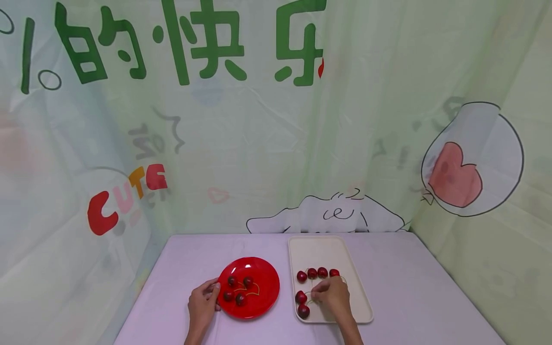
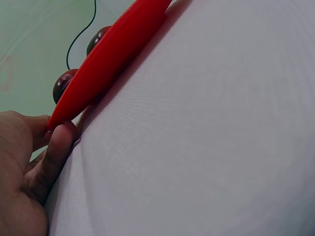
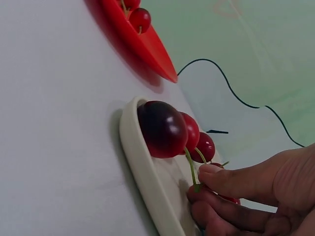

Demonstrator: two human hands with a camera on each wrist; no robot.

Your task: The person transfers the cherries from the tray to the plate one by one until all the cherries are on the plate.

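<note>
My left hand (image 1: 201,303) grips the left rim of a red plate (image 1: 268,302), thumb on top and fingers at its edge. Several dark red cherries with stems lie on that plate, one of them a cherry (image 1: 240,299) near the front. Over the cream tray (image 1: 327,251), my right hand (image 1: 337,296) pinches a green cherry stem (image 3: 191,164) between thumb and fingertips. That stem runs to a large dark cherry (image 3: 162,129) at the tray's end. More cherries sit in the tray, including a back row (image 1: 312,273); the right hand partly hides some.
Plate and tray stand side by side on a table with a pale cloth (image 1: 414,287). A printed curtain (image 1: 267,158) hangs behind the table and along both sides.
</note>
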